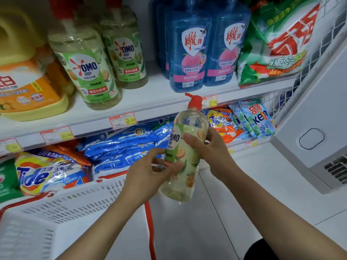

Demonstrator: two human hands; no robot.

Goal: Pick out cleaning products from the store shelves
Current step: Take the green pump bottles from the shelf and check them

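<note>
OMO dish soap, the clear plastic pump bottle (pixel 185 156) with pale yellow liquid, green label and red pump, is off the white upper shelf board (pixel 150 98) and held just below and in front of its edge, nearly upright, pump on top. Both hands are on it: left hand (pixel 148 175) curled round the lower half, right hand (pixel 210 149) wrapped round the middle with the thumb across the front.

Looks to me like the picking part is done and it's label-check time. The next move is probably down into the white slotted plastic basket (pixel 56 212) with the red handle, which sits well below the shelf board towards the left. I'd keep the pump up and let one hand go.

Count on the shelf board:
- two more matching OMO bottles (pixel 84 66)
- two blue pump bottles (pixel 185 59) in front, more behind, can't count those
- one yellow jug (pixel 22 72)
- one green-and-red powder bag (pixel 272 44)

So three OMO in total.
</note>
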